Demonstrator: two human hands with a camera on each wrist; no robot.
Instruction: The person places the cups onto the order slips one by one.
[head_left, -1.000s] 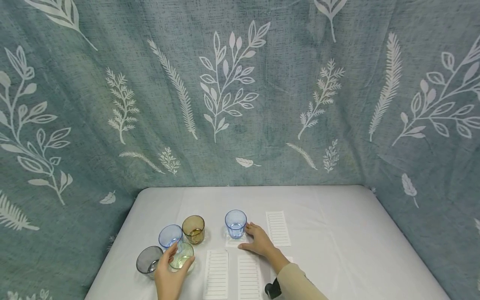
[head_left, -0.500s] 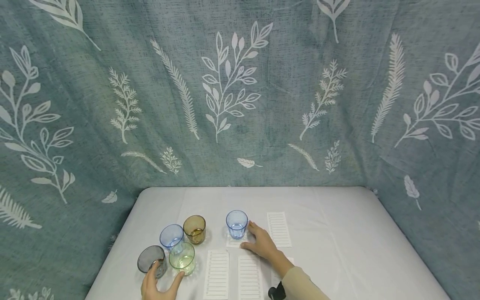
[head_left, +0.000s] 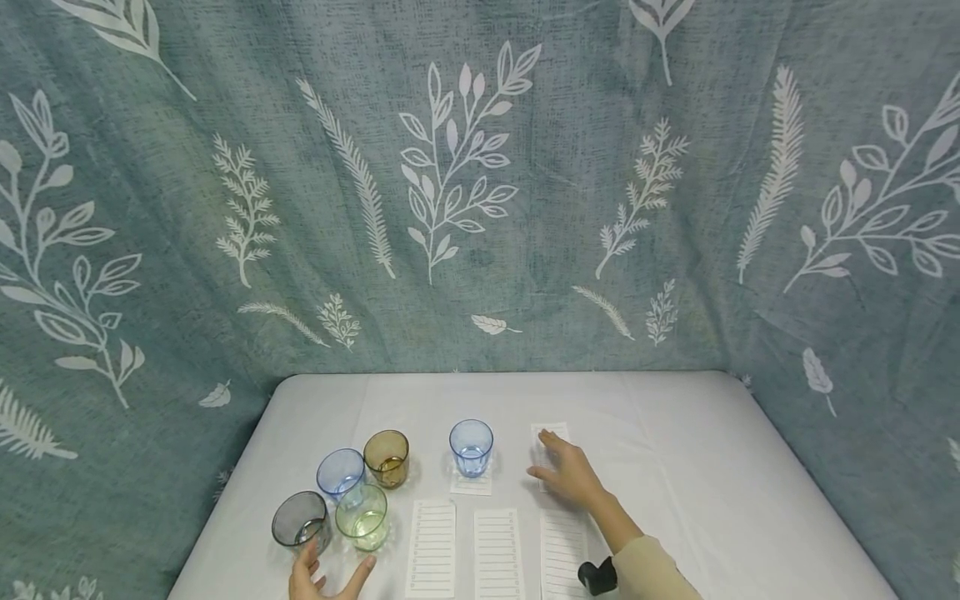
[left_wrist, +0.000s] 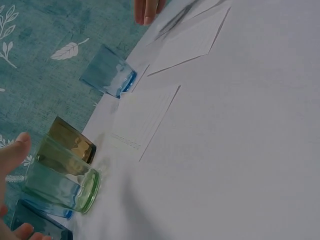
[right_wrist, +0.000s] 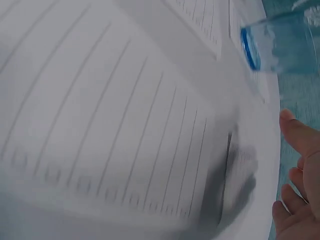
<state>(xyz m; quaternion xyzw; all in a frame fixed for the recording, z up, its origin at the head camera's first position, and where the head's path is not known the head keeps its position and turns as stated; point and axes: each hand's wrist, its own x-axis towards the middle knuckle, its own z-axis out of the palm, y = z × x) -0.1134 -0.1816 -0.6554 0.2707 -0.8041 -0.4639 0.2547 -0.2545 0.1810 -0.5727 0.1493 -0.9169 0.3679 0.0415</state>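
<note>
The left hand [head_left: 311, 587] is loose, thumb and fingers spread, at the near side of a smoky grey, round glass tumbler [head_left: 300, 523] — can't tell if a fingertip actually touches it. That tumbler sits at the near left of a tight bunch with a see-through pale green glass tumbler [head_left: 363, 518], a light blue glass tumbler [head_left: 340, 473] and an amber-brown glass tumbler [head_left: 387, 459]. The right hand [head_left: 572, 473] is relaxed, gripping nothing, above a flat white paper slip [head_left: 537, 454] on the far right, and blocks part of it. Left of that, a second blue glass tumbler [head_left: 472, 448] stands on another paper slip [head_left: 471, 486], hiding some of it. Three ruled paper slips [head_left: 498, 554] make a near row on the faintly creased white cloth [head_left: 675, 467]; print's too small to read. The left palm's cut off — and the right wrist view is pretty blurry.
</note>
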